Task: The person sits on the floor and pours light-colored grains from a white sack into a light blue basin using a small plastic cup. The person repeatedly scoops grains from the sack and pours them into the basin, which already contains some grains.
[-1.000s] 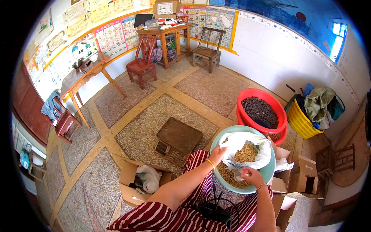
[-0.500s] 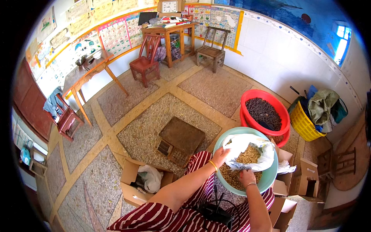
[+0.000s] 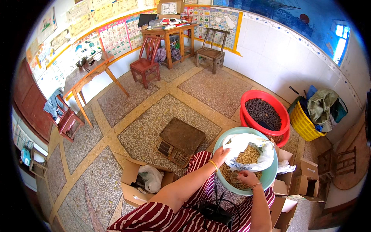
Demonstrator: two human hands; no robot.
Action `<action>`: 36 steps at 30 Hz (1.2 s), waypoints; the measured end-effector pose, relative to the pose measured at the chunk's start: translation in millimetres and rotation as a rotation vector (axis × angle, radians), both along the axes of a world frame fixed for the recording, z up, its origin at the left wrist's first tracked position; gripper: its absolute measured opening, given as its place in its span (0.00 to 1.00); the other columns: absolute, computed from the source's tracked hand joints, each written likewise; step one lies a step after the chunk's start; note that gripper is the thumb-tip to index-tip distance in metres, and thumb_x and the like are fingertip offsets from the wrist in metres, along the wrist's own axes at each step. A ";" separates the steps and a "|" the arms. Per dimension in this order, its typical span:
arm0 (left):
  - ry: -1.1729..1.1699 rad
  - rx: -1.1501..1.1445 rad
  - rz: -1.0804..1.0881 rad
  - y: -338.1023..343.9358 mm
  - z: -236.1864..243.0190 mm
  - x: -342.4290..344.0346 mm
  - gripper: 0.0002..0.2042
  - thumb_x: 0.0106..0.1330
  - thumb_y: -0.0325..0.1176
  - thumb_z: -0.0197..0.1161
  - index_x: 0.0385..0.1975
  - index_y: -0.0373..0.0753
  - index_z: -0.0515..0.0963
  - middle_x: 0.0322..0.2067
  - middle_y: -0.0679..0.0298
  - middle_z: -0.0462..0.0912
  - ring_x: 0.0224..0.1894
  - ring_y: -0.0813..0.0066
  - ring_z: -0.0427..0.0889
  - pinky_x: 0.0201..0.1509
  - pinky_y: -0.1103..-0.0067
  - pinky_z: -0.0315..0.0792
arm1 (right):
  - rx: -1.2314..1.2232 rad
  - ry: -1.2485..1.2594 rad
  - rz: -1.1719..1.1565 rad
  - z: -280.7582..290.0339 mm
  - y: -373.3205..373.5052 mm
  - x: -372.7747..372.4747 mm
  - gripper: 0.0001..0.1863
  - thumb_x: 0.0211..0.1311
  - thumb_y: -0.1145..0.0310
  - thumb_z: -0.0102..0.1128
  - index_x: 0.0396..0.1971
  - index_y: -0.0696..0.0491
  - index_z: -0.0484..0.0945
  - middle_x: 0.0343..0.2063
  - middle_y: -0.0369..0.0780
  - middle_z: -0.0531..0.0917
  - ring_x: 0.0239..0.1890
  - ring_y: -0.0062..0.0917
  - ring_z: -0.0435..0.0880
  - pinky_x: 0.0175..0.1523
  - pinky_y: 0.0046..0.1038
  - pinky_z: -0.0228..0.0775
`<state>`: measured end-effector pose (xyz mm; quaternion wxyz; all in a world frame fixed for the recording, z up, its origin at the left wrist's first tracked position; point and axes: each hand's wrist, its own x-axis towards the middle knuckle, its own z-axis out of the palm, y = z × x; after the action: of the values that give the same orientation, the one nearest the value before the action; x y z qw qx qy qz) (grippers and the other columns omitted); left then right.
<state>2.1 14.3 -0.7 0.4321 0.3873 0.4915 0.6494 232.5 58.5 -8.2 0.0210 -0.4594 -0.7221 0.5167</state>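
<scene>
A pale green basin [image 3: 275,162] stands before me, part-filled with small tan kernels or nuts [image 3: 228,177]. Inside it sits a white plastic bag [image 3: 265,159], its mouth spread wide, with more of the same pieces in it [image 3: 248,155]. My left hand [image 3: 220,156] is closed on the bag's left edge. Just below the bag's near edge, my right hand [image 3: 248,178] hovers low over the loose pieces in the basin. Its fingers are drawn together; whatever is between them is too small to name.
Beyond the basin are stacked red basins [image 3: 286,121] of dark pieces, beside a yellow basket [image 3: 306,123] of cloth. A flat scale [image 3: 181,136] lies on the floor ahead. Cardboard boxes stand left [image 3: 129,181] and right [image 3: 286,185]. Chairs and tables line the walls.
My right hand has shifted slightly away from the bag's near edge and turned, its fingers now pointing left over the loose pieces. My left hand keeps its grip on the bag.
</scene>
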 end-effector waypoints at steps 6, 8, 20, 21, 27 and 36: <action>0.033 -0.020 0.024 -0.1 -0.3 0.0 0.16 0.64 0.41 0.53 0.41 0.33 0.73 0.30 0.69 0.75 0.31 0.84 0.71 0.35 0.84 0.67 | -0.334 0.244 -0.186 21.6 4.5 17.1 0.24 0.52 0.63 0.61 0.47 0.60 0.70 0.36 0.39 0.77 0.33 0.22 0.78 0.32 0.23 0.76; 0.024 -0.034 0.011 0.4 0.9 1.0 0.16 0.64 0.41 0.53 0.41 0.33 0.73 0.30 0.69 0.76 0.31 0.84 0.71 0.35 0.84 0.67 | -0.388 0.336 -0.261 20.6 8.3 27.8 0.24 0.52 0.63 0.62 0.47 0.60 0.70 0.35 0.39 0.77 0.31 0.21 0.79 0.31 0.21 0.76; -0.056 0.023 -0.005 6.2 -14.4 1.1 0.16 0.65 0.38 0.52 0.45 0.32 0.72 0.38 0.65 0.77 0.40 0.80 0.73 0.46 0.82 0.67 | 0.297 0.170 -0.395 19.4 45.3 2.0 0.22 0.48 0.62 0.64 0.41 0.58 0.73 0.30 0.39 0.79 0.23 0.19 0.78 0.24 0.19 0.70; -0.063 0.010 -0.013 7.8 -17.9 0.4 0.16 0.65 0.38 0.52 0.45 0.31 0.71 0.39 0.65 0.76 0.41 0.80 0.73 0.46 0.82 0.67 | 0.414 0.073 -0.361 29.3 42.5 -8.2 0.21 0.43 0.63 0.65 0.38 0.57 0.74 0.31 0.41 0.78 0.28 0.24 0.78 0.30 0.24 0.71; -0.112 0.019 -0.020 12.2 -29.5 1.2 0.16 0.65 0.38 0.53 0.44 0.31 0.72 0.38 0.65 0.77 0.40 0.81 0.73 0.45 0.81 0.68 | 0.926 -0.123 -0.191 25.0 38.4 -38.7 0.17 0.43 0.60 0.63 0.34 0.51 0.75 0.34 0.43 0.74 0.42 0.37 0.71 0.48 0.36 0.64; -0.049 -0.025 -0.013 6.3 -12.2 1.9 0.16 0.65 0.38 0.52 0.45 0.32 0.71 0.37 0.66 0.77 0.39 0.81 0.73 0.44 0.81 0.68 | 1.124 -0.270 -0.164 33.9 27.2 -35.8 0.26 0.35 0.68 0.67 0.41 0.45 0.73 0.42 0.40 0.70 0.47 0.37 0.68 0.49 0.39 0.62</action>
<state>4.1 20.6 -12.9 0.4531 0.3692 0.4862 0.6497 196.7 85.7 25.7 0.2094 -0.4941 -0.8437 -0.0125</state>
